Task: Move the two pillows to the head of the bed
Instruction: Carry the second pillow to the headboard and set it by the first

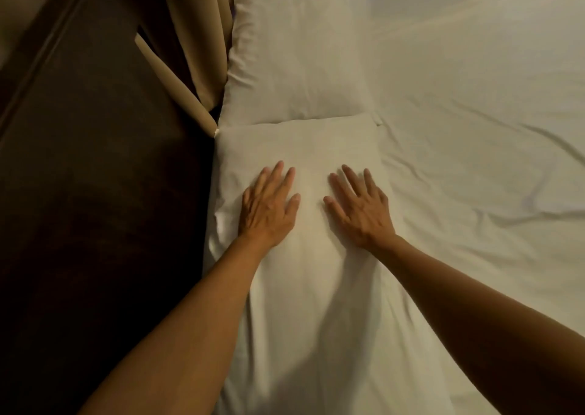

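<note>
Two white pillows lie end to end along the left edge of the bed. The near pillow stretches from the frame's bottom up to the middle. My left hand and my right hand rest flat on it, palms down, fingers spread, holding nothing. The far pillow lies just beyond it, touching its far end, plump and slightly creased. Both sit on the white bed sheet.
A dark brown padded headboard panel runs along the left beside the pillows. Beige curtains hang at the top left behind it. The wrinkled sheet spreads wide to the right. Dark furniture shows past the bed's far edge.
</note>
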Available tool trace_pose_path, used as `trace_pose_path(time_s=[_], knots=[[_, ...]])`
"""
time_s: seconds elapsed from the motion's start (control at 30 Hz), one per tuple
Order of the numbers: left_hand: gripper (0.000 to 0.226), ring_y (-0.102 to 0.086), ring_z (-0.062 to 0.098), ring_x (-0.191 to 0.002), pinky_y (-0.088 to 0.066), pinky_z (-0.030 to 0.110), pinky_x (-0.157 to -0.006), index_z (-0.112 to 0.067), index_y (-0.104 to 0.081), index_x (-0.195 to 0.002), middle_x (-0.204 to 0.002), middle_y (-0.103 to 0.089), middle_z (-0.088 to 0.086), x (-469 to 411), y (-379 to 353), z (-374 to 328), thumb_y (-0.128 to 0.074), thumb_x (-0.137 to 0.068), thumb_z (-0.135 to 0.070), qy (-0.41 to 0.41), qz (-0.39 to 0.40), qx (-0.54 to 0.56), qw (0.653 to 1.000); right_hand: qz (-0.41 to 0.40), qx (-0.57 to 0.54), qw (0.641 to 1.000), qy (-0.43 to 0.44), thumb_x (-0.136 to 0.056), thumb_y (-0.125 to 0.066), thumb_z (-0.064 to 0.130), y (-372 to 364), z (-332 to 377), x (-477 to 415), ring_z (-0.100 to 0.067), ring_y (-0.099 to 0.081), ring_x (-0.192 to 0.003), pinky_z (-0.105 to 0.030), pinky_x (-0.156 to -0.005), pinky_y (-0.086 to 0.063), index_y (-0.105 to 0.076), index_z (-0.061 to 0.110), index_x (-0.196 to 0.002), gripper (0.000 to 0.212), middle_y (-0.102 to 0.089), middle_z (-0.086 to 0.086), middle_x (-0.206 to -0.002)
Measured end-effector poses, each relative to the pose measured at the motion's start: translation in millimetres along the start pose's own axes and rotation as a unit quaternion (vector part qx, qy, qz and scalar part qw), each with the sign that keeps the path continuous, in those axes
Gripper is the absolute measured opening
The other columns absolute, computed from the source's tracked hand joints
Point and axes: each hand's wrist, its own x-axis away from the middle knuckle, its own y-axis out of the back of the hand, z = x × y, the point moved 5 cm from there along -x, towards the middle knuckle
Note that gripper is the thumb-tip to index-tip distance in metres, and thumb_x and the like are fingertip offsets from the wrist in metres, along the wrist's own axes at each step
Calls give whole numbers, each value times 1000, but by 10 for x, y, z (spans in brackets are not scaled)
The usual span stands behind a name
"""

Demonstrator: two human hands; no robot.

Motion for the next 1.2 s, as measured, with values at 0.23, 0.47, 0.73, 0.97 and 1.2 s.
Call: trace_pose_path(time_s=[0.23, 0.47, 0.73, 0.97, 1.2], knots=[[66, -16, 26, -149, -21, 47, -116, -28, -29, -152, -161, -22, 3, 229, -203, 510, -17, -93, -54, 69, -5, -3, 998, 3, -5, 995, -100, -96, -17, 67, -158, -497, 72, -30, -3, -154, -47, -122, -14, -11, 42, -155, 64, -7, 6, -168], [59, -27, 29, -146, -31, 50, -111, -17, -40, -148, -157, -33, 8, 834, 2, 77, -31, -97, -45, 31, -68, 50, 996, -44, -13, 999, -28, -94, -14, 64, -55, -108, 682, -29, -9, -154, -44, -121, -19, -26, 32, -156, 71, -16, 2, -166], [55, -28, 27, -146, -33, 46, -110, -20, -40, -148, -157, -33, 6, 1613, -294, 118, -38, -98, -44, 18, -29, -14, 999, -30, 5, 997, -67, -98, -15, 59, -430, -267, 1291, -20, -6, -154, -42, -122, -14, -17, 40, -155, 60, -6, 12, -164], [58, -28, 30, -145, -33, 50, -107, -16, -42, -147, -156, -34, 8, 1930, -70, 214, -36, -97, -44, 105, -57, -10, 993, -38, -1, 996, -86, -97, -14, 60, -256, -392, 1622, -24, -3, -154, -45, -120, -20, -15, 32, -157, 66, -10, 4, -166], [60, -15, 22, -150, -22, 46, -116, -25, -30, -152, -162, -21, 0, 2248, -313, -434, -40, -96, -44, 13, -17, -3, 1000, 11, -7, 1000, -7, -100, -9, 59, -642, 83, 2025, -14, 18, -152, -42, -123, 3, 10, 39, -155, 61, 14, 10, -166]])
